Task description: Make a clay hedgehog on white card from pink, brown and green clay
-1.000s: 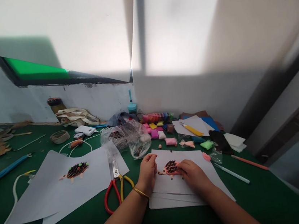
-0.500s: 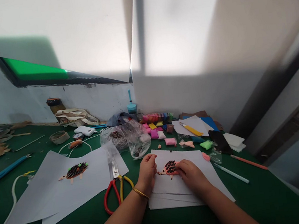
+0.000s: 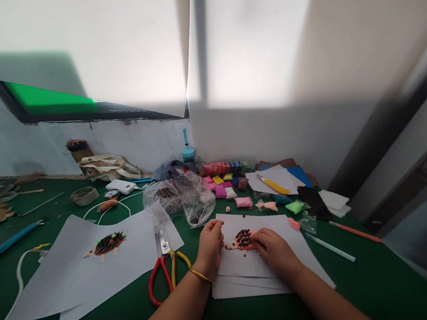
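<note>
Key relation: right hand (image 3: pixel 275 251) to pink hedgehog figure (image 3: pixel 243 242). Figure lies flat on the top sheet of the white paper stack (image 3: pixel 247 280), on its left half, between the two hands. Long axis runs roughly left-right, snout at the left end, rear at the right. Dark scale-like pieces (image 3: pixel 244 238) cover its back.

Right hand is nearer: comes in from the near right, fingertips at the figure's right end and covering part of it. So from that hand, the figure extends left and slightly far. Fingers bunched narrow; can't tell if a small piece is pinched or they just press.

Left hand (image 3: pixel 211 243) is at the stack's left edge, left of the snout and apart from it. Figure lies to its right. Fingers curled in, thumb close to the forefinger; can't tell if anything is held.

Around: red-handled scissors (image 3: pixel 167 274) left of the left hand, pink clay lump (image 3: pixel 294 223) at the stack's far right edge, white pen (image 3: pixel 333 248) right of the stack.
</note>
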Action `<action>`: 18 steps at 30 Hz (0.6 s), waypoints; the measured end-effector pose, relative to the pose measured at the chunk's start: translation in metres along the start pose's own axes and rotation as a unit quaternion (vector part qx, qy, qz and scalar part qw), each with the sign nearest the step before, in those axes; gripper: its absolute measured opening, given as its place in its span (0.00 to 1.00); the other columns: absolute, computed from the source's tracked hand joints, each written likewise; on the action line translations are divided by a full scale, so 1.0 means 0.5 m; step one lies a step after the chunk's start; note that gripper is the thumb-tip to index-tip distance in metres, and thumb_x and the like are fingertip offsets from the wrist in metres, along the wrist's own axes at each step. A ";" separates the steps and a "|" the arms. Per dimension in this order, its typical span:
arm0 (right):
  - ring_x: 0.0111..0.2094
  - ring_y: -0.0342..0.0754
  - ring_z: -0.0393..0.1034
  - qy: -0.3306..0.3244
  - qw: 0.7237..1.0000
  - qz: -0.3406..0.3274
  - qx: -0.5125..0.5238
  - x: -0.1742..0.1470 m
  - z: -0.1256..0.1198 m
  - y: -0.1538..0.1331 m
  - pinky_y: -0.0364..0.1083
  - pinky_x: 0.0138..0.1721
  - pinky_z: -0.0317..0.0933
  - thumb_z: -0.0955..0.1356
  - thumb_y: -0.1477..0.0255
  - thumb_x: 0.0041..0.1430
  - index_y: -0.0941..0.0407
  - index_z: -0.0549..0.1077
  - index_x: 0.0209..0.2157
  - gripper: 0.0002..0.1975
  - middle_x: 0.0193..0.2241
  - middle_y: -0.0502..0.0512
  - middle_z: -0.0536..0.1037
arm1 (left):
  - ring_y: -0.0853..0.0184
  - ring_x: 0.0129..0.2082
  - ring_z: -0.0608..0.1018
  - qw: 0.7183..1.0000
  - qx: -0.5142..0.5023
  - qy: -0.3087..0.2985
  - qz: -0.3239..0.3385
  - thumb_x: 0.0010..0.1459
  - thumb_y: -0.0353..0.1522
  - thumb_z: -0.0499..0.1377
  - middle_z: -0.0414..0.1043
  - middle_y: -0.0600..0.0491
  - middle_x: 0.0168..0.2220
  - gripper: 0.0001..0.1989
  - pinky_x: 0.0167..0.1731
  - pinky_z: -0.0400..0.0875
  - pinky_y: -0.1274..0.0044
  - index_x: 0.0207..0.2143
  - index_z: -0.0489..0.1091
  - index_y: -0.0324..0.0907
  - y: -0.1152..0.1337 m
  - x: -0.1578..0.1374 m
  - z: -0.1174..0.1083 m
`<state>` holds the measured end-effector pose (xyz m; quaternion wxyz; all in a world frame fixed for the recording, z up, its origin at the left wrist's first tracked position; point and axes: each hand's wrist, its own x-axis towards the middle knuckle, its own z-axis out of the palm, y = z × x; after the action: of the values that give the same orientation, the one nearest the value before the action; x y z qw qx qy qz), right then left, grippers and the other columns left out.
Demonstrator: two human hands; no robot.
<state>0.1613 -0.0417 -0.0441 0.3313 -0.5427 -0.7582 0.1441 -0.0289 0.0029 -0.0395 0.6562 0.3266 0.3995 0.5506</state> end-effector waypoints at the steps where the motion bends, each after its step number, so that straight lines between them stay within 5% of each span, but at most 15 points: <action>1: 0.38 0.48 0.68 0.000 1.000 0.000 -0.003 0.000 0.001 0.000 0.47 0.42 0.62 0.62 0.76 0.57 0.53 0.75 0.35 0.10 0.35 0.54 0.74 | 0.79 0.13 0.50 1.000 0.000 0.001 0.000 0.48 0.39 0.62 0.47 0.65 0.14 0.14 0.14 0.40 0.83 0.31 0.63 0.41 -0.001 0.001 0.000; 18: 0.39 0.49 0.67 -0.004 0.999 -0.018 -0.031 0.001 0.006 0.003 0.48 0.43 0.62 0.62 0.75 0.59 0.55 0.75 0.36 0.11 0.34 0.56 0.74 | 0.80 0.12 0.50 1.000 -0.004 -0.002 0.002 0.47 0.40 0.63 0.48 0.65 0.14 0.15 0.14 0.39 0.83 0.31 0.63 0.41 -0.001 0.001 0.000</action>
<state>0.1601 -0.0403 -0.0469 0.3139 -0.5385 -0.7733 0.1167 -0.0284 0.0030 -0.0400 0.6571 0.3257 0.3959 0.5525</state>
